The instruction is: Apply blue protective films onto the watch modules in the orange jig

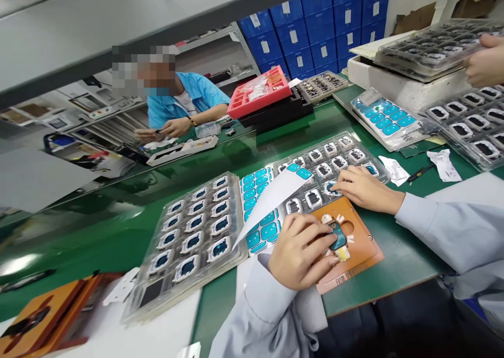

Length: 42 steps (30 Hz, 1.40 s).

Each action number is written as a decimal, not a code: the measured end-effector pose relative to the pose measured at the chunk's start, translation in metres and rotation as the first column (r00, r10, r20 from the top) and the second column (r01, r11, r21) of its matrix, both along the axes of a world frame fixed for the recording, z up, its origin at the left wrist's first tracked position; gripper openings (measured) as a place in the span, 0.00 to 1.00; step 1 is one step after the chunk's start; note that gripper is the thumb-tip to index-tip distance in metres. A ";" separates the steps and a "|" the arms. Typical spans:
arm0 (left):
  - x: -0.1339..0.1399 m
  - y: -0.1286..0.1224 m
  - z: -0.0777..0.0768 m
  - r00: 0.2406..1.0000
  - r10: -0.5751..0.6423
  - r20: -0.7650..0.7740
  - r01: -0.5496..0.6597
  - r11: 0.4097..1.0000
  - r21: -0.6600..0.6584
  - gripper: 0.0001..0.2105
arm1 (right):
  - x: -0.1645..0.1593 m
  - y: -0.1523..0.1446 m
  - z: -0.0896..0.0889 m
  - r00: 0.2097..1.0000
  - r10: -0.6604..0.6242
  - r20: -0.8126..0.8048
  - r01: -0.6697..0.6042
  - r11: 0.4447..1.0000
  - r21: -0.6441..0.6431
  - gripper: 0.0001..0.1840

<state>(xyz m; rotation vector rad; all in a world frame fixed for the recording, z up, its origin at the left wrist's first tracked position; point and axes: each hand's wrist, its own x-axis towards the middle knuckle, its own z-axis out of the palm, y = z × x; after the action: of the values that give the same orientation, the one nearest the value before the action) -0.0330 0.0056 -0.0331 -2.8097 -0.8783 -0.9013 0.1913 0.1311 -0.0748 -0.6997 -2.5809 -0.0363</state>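
Your left hand (301, 253) lay over the flat orange board (366, 242), its fingers reaching onto a dark teal, rounded rectangular piece (339, 237) that sat near the middle of that board, with small white tabs beside it. Those fingers were slightly spread and bent; whether they pinched the piece or only rested on it, I could not tell. Your right hand (364, 190) was bent over the clear plastic tray of white-framed parts (370, 157) just behind the board, its fingertips at one part in the near row. Its grip was narrow, but the view did not show whether it held that part.

To the left of that tray lay a white sheet printed with bright blue rounded labels (249, 195), and a curling white backing sheet (268, 195) with two blue labels at its tip crossed over it. Further left stood a second clear plastic tray (238, 227), its cells filled with white frames around dark blue centres. A slim black pen (419, 174) lay right of your right hand, between two crumpled white papers. Across the green bench, a co-worker in a bright blue shirt (205, 93) sat handling something small and dark.
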 end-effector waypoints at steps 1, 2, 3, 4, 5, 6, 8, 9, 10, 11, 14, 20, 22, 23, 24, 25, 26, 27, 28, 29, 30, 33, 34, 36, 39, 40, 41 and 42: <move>0.000 0.000 0.000 1.000 -0.003 -0.003 0.003 1.000 -0.003 0.13 | 0.000 0.000 -0.001 1.000 -0.009 -0.011 0.009 1.000 -0.008 0.14; 0.000 0.000 0.000 1.000 -0.007 -0.004 0.007 1.000 -0.006 0.13 | 0.000 0.001 -0.002 1.000 -0.018 -0.026 0.018 1.000 -0.019 0.14; 0.000 0.000 0.000 1.000 -0.009 -0.005 0.009 1.000 -0.008 0.13 | 0.000 0.001 -0.003 0.999 -0.025 -0.041 0.023 0.999 -0.031 0.15; 0.000 -0.001 0.000 1.000 -0.010 -0.006 0.010 1.000 -0.012 0.13 | 0.000 0.002 -0.004 0.998 -0.028 -0.055 0.025 0.999 -0.044 0.15; 0.000 -0.001 0.000 1.000 -0.008 -0.007 0.008 1.000 -0.017 0.13 | 0.000 0.002 -0.004 0.998 -0.026 -0.065 0.022 0.998 -0.056 0.15; 0.000 -0.001 0.000 1.000 -0.006 -0.008 0.006 1.000 -0.022 0.13 | 0.001 0.003 -0.004 0.997 -0.020 -0.069 0.015 0.997 -0.070 0.15; 0.000 -0.001 0.000 1.000 -0.002 -0.010 0.002 1.000 -0.029 0.13 | 0.001 0.003 -0.004 0.998 -0.013 -0.066 0.006 0.995 -0.102 0.16; 0.000 -0.001 -0.001 1.000 -0.002 -0.011 0.002 0.999 -0.032 0.13 | 0.001 0.003 -0.003 0.998 -0.015 -0.064 0.007 0.993 -0.121 0.16; 0.000 -0.001 -0.001 1.000 -0.004 -0.012 0.004 0.999 -0.035 0.13 | 0.001 0.003 -0.003 0.998 -0.018 -0.066 0.009 0.990 -0.141 0.16; 0.000 -0.001 -0.001 1.000 -0.006 -0.012 0.005 0.999 -0.037 0.13 | 0.001 0.003 -0.002 0.997 -0.022 -0.069 0.010 0.986 -0.164 0.16; -0.001 -0.001 -0.001 1.000 -0.011 -0.011 0.010 0.999 -0.043 0.13 | 0.002 0.005 -0.002 0.994 -0.036 -0.100 0.011 0.971 -0.238 0.16; 0.000 -0.001 -0.001 1.000 -0.008 -0.014 0.007 0.999 -0.046 0.13 | 0.002 0.007 -0.006 0.994 -0.072 -0.079 0.054 0.976 -0.213 0.17; 0.000 -0.001 -0.001 1.000 -0.004 -0.015 0.003 0.999 -0.048 0.13 | 0.001 0.005 -0.006 0.995 -0.088 -0.052 0.077 0.979 -0.187 0.17; 0.000 -0.001 -0.001 1.000 -0.003 -0.015 0.003 0.999 -0.045 0.13 | 0.000 0.003 -0.006 0.995 -0.091 -0.048 0.081 0.981 -0.178 0.17; 0.000 -0.001 -0.001 1.000 -0.002 -0.016 0.002 0.999 -0.042 0.13 | -0.001 0.002 -0.005 0.995 -0.088 -0.051 0.078 0.982 -0.171 0.16; 0.000 -0.001 -0.001 1.000 -0.002 -0.017 0.001 0.999 -0.037 0.13 | -0.001 0.001 -0.004 0.995 -0.081 -0.061 0.070 0.984 -0.165 0.16; 0.000 -0.001 -0.001 1.000 0.000 -0.019 -0.001 0.999 -0.034 0.13 | -0.002 0.000 -0.003 0.994 -0.073 -0.078 0.060 0.985 -0.159 0.15; 0.000 -0.001 -0.001 1.000 0.002 -0.021 -0.003 1.000 -0.031 0.13 | -0.001 0.000 -0.001 0.993 -0.069 -0.095 0.055 0.987 -0.149 0.14; 0.000 -0.001 -0.001 1.000 0.003 -0.022 -0.004 1.000 -0.029 0.13 | 0.001 0.002 0.001 0.991 -0.078 -0.113 0.062 0.989 -0.135 0.13; 0.000 -0.001 -0.001 1.000 0.005 -0.020 -0.005 1.000 -0.028 0.13 | 0.004 0.005 0.003 0.986 -0.104 -0.131 0.089 0.989 -0.118 0.12; 0.000 -0.001 -0.001 1.000 0.006 -0.017 -0.006 1.000 -0.026 0.13 | 0.008 0.010 0.005 0.977 -0.150 -0.149 0.136 0.985 -0.102 0.12; 0.000 -0.001 -0.001 1.000 -0.001 -0.007 0.001 1.000 -0.031 0.13 | 0.028 0.030 0.006 0.925 -0.344 -0.165 0.332 0.939 -0.094 0.13; 0.000 -0.001 -0.001 1.000 -0.004 -0.004 0.004 0.999 -0.035 0.13 | 0.035 0.038 0.004 0.908 -0.393 -0.146 0.380 0.918 -0.110 0.14; 0.000 -0.001 -0.001 1.000 -0.010 0.000 0.010 0.999 -0.040 0.12 | 0.046 0.050 -0.001 0.900 -0.427 -0.086 0.412 0.899 -0.150 0.16; 0.000 -0.001 0.000 1.000 -0.011 -0.003 0.011 0.999 -0.048 0.12 | 0.052 0.058 -0.008 0.930 -0.367 -0.030 0.356 0.917 -0.178 0.15; 0.000 -0.001 0.000 1.000 -0.010 -0.005 0.009 0.999 -0.052 0.13 | 0.051 0.058 -0.009 0.939 -0.344 -0.027 0.334 0.926 -0.175 0.15; 0.000 -0.001 0.000 1.000 -0.008 -0.005 0.008 0.998 -0.055 0.13 | 0.050 0.058 -0.009 0.945 -0.325 -0.028 0.315 0.933 -0.174 0.14; 0.000 -0.001 0.000 1.000 -0.007 -0.003 0.007 0.998 -0.058 0.13 | 0.049 0.058 -0.010 0.950 -0.312 -0.033 0.301 0.937 -0.176 0.14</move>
<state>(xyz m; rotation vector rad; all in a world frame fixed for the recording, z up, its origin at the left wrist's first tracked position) -0.0330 0.0044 -0.0330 -2.8637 -0.9086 -0.8868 0.2402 0.1895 -0.0843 -1.1450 -2.4129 0.1048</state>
